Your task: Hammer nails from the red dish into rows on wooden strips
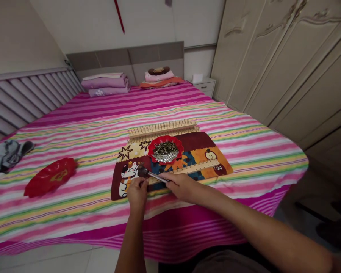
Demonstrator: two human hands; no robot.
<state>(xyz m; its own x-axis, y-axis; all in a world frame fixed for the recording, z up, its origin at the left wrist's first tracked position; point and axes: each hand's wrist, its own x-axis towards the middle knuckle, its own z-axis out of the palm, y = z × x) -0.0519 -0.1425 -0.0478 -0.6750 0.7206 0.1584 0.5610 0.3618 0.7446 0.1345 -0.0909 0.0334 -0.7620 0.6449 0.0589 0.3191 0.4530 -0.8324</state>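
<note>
At the lower centre of the frame, the right hand (184, 186) is closed around the silver metal handle of a dark-headed hammer (156, 176), which slants up and to the left so that its head sits just above the left hand (138, 192). The left hand has its fingers drawn narrow, thumb and forefinger close together at the left part of a pale wooden strip (199, 167) dotted with small marks (whether a nail is pinched there is too small to tell). That strip lies aslant across the lower part of a multicoloured patterned mat (194, 142) with a white cartoon cat at its left end, and the hammer and right hand cover part of it. In the middle of the frame, on the mat's upper part, stands a red scalloped dish (182, 151) holding a heap of thin metal nails (166, 149), brassy towards the back and silvery towards the front. Just beyond it, pale wooden bars (163, 131) bristle with rows of thin nails. At the left of the frame, a red scalloped tray with a yellow design (49, 177) rests on the striped pink, white, yellow and green bed cover (96, 144), with crumpled grey cloth (7, 153) near the left edge.
</note>
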